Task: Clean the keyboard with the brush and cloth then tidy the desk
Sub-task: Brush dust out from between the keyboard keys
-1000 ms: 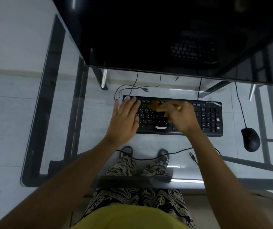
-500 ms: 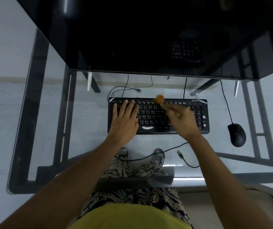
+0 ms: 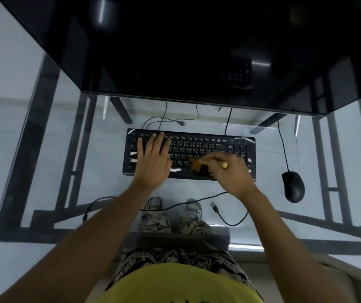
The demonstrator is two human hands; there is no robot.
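Note:
A black keyboard (image 3: 197,145) lies on the glass desk (image 3: 87,171) in front of me. My left hand (image 3: 153,162) rests flat on its left half, fingers spread over the keys. My right hand (image 3: 229,173) grips a small brush (image 3: 196,164) with a pale handle end and orange-brown bristles. The bristles touch the lower middle rows of keys near the space bar. No cloth is visible.
A large dark monitor (image 3: 186,51) hangs over the far side of the desk. A black mouse (image 3: 293,185) sits right of the keyboard, its cord running back. A loose cable with a USB plug (image 3: 213,204) lies near the desk's front edge. My legs show through the glass.
The brush has swept from the top row of keys down to the lower rows near the space bar. My left hand stays on the keyboard's left half.

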